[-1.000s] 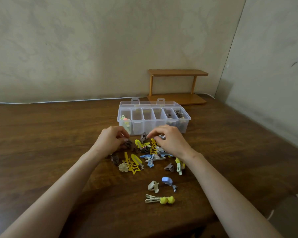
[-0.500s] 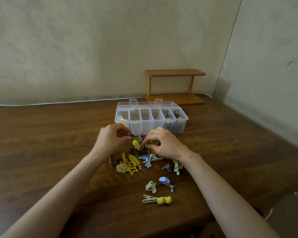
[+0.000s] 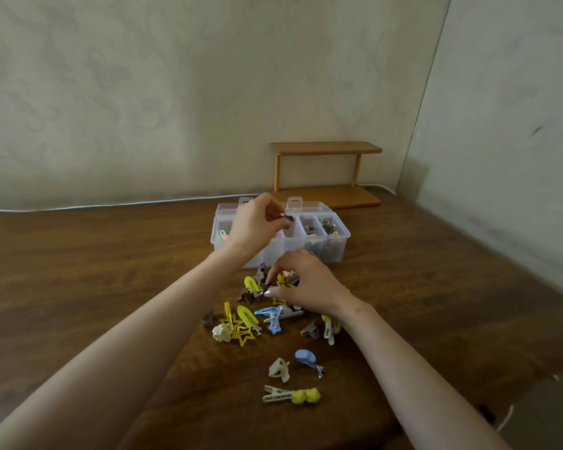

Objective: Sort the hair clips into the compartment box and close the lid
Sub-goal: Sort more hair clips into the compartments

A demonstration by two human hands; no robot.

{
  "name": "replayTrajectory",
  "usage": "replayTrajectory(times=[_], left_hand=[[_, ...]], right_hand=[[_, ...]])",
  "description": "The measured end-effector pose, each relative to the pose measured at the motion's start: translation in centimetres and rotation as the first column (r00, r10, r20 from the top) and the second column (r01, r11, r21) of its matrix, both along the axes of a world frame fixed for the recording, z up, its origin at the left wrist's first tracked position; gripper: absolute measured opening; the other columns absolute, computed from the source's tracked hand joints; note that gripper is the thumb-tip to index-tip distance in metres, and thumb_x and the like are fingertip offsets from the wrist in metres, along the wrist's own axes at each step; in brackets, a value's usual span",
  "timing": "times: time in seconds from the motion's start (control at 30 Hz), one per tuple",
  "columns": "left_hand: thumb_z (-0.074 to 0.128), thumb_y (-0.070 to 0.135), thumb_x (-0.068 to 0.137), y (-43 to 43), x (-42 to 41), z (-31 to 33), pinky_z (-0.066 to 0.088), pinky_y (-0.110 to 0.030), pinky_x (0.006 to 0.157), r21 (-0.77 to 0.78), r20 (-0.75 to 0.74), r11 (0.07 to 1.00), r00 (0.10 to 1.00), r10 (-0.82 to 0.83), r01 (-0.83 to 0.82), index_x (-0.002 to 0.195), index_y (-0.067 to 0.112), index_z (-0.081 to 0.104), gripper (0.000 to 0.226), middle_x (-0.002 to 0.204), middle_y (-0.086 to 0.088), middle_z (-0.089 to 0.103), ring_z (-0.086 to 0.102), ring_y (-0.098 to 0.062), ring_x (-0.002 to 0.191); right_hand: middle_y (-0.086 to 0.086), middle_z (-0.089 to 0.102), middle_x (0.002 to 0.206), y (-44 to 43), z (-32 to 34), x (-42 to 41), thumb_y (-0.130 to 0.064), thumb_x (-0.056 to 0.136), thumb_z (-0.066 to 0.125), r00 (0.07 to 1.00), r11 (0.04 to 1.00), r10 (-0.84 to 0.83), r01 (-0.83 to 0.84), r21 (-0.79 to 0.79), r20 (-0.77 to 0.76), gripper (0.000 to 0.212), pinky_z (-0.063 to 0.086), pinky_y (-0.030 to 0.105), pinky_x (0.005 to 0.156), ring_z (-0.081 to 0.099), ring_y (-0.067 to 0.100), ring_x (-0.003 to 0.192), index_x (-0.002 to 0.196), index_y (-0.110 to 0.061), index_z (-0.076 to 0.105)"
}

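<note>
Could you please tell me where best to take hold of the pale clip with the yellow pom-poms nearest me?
Pinch the pale clip across its narrow body, left of the yellow pom-poms, coming down from above. It lies flat on the table, apart from the pile, long axis left to right, so both long sides look free; the pom-poms would probably slip.

Left hand point(image 3: 257, 222) raised, pinching a brown clip point(image 3: 288, 218); right hand point(image 3: 306, 284) low (fingers curled).
</note>
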State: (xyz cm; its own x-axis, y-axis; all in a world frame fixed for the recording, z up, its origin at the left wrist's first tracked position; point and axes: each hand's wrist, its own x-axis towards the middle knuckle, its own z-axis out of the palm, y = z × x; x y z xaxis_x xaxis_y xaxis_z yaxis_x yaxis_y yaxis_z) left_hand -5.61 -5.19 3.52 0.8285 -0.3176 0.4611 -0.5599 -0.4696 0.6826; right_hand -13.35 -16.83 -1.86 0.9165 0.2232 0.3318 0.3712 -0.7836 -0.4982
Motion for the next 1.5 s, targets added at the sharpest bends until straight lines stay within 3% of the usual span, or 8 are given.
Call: replayTrajectory(times=[0.23,0.37,0.6,0.77,1.07,1.2,1.33,1.5], left_hand=[[0.063,0.012,0.086,-0.5,1.9,-1.2,0.048,-0.021,0.076,0.010,-0.074,0.999,0.997,0.033,-0.032,0.106,0.003,0.060,0.023,0.100,-0.008,0.066,0.060,-0.015,0.090],[0.059,0.009,0.087,1.9,1.0,-1.5,0.044,-0.011,0.072,0.011,-0.031,1.000,0.999,0.027,-0.027,0.104,0.006,0.062,0.018,0.100,-0.004,0.064,0.059,-0.013,0.092],[0.059,0.007,0.087,5.5,-0.9,-3.0,0.047,-0.024,0.079,0.021,0.080,0.997,0.994,0.075,-0.077,0.098,0.012,0.063,0.013,0.098,0.000,0.064,0.058,-0.013,0.092],[0.059,0.008,0.086,5.9,-1.9,-4.0,0.042,-0.022,0.072,0.082,0.268,0.986,0.956,0.120,-0.147,0.094,0.017,0.061,0.012,0.093,0.006,0.061,0.054,-0.010,0.089],[0.057,0.022,0.089,4.8,-3.0,-5.4,0.052,-0.033,0.078,0.350,0.103,0.936,0.995,0.014,-0.049,0.104,0.022,0.061,0.016,0.106,0.005,0.060,0.055,-0.011,0.096],[0.062,0.026,0.086,5.0,-3.1,-5.7,0.050,-0.032,0.080,0.413,0.086,0.910,0.996,-0.013,-0.024,0.102,0.025,0.063,0.016,0.107,0.005,0.057,0.051,-0.012,0.101],[0.066,0.026,0.083,5.3,-3.0,-5.9,0.052,-0.035,0.081,0.434,0.074,0.900,0.997,-0.009,-0.024,0.098,0.023,0.060,0.017,0.106,0.005,0.057,0.052,-0.013,0.100],[0.068,0.021,0.081,5.4,-2.7,-6.2,0.053,-0.036,0.078,0.434,0.064,0.901,0.998,-0.016,-0.013,0.092,0.021,0.057,0.016,0.102,0.005,0.059,0.057,-0.015,0.095]], right_hand=[[-0.011,0.059,0.088,-0.4,0.2,-0.2,-0.019,0.081,0.070,0.998,0.985,-0.055,0.055,0.163,-0.004,0.010,0.046,0.024,0.082,0.055,0.008,0.092,0.089,-0.020,0.063],[-0.002,0.067,0.092,-0.7,0.4,0.0,-0.011,0.082,0.070,0.995,0.910,-0.090,0.096,0.403,-0.035,0.014,0.052,0.022,0.079,0.063,0.009,0.088,0.095,-0.015,0.066],[-0.004,0.070,0.098,-1.4,0.4,0.2,-0.003,0.085,0.065,0.985,0.862,-0.175,0.156,0.483,-0.005,0.023,0.052,0.022,0.085,0.064,0.008,0.094,0.100,-0.019,0.069],[-0.005,0.068,0.091,-1.6,0.6,0.2,-0.005,0.085,0.065,0.972,0.866,-0.228,0.178,0.468,0.050,0.020,0.052,0.018,0.078,0.064,0.006,0.087,0.100,-0.016,0.070],[-0.002,0.067,0.089,-2.0,0.5,0.5,-0.009,0.084,0.066,0.916,0.821,-0.385,0.285,0.495,0.110,0.013,0.050,0.014,0.066,0.061,0.006,0.076,0.097,-0.012,0.067],[-0.006,0.065,0.090,-2.0,1.6,1.2,-0.014,0.085,0.067,0.856,0.856,-0.466,0.371,0.359,0.226,0.013,0.050,0.022,0.066,0.060,0.008,0.075,0.097,-0.016,0.065],[-0.007,0.062,0.094,-1.8,3.2,2.4,-0.020,0.087,0.065,0.818,0.873,-0.488,0.455,0.178,0.305,0.017,0.037,0.015,0.062,0.051,0.007,0.086,0.103,-0.020,0.064],[-0.004,0.068,0.100,-2.4,3.0,3.2,-0.020,0.086,0.065,0.831,0.889,-0.450,0.450,0.081,0.327,0.019,0.041,0.021,0.076,0.053,0.010,0.094,0.105,-0.019,0.065]])
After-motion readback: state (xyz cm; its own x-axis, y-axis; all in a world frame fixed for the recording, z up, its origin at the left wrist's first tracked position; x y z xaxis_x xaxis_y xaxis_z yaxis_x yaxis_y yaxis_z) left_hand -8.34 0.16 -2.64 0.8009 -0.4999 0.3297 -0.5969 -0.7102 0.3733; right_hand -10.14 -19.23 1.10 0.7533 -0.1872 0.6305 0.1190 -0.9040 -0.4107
